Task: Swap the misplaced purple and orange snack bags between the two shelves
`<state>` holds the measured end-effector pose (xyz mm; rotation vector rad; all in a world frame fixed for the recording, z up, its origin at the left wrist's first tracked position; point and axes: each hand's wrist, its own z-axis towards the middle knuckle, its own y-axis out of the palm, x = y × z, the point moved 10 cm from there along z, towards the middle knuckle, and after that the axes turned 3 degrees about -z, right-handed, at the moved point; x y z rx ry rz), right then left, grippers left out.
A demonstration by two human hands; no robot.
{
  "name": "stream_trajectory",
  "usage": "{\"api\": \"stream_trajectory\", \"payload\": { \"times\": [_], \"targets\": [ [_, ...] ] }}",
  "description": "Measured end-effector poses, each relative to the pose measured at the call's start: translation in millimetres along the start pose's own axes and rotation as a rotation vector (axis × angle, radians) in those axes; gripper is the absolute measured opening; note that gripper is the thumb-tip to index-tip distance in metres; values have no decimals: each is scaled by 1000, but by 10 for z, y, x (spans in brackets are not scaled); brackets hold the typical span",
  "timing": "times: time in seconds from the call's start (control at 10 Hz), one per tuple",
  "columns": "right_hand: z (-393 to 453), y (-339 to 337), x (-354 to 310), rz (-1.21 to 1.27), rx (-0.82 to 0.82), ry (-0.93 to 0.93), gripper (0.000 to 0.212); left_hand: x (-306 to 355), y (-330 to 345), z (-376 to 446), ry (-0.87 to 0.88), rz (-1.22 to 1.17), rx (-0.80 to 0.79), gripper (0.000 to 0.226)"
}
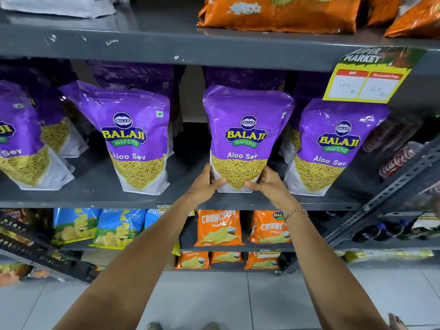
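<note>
A purple Aloo Sev snack bag (245,136) stands upright on the middle grey shelf (100,198), between two other purple bags (133,139) (333,148). My left hand (207,184) grips its lower left corner and my right hand (266,184) grips its lower right corner. Orange snack bags (278,13) lie on the shelf above, at the upper right. More purple bags stand behind in the same row.
A yellow price tag (366,82) hangs from the upper shelf edge at right. Cola bottles (397,160) lie on the right rack. Blue chip bags (116,227) and small orange chip bags (219,227) fill lower shelves. Tiled floor lies below.
</note>
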<state>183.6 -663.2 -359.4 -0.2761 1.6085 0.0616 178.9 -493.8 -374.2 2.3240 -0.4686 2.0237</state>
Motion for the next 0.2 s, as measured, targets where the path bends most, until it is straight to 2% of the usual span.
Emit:
{"api": "stream_trajectory", "payload": {
  "times": [0.1,0.2],
  "targets": [
    [8,-12,-33,-42,-31,20,59,36,-7,-45,-16,30,-1,60],
    [-44,-133,-137,-101,135,-37,90,116,3,-118,39,-24,30,75]
  ]
}}
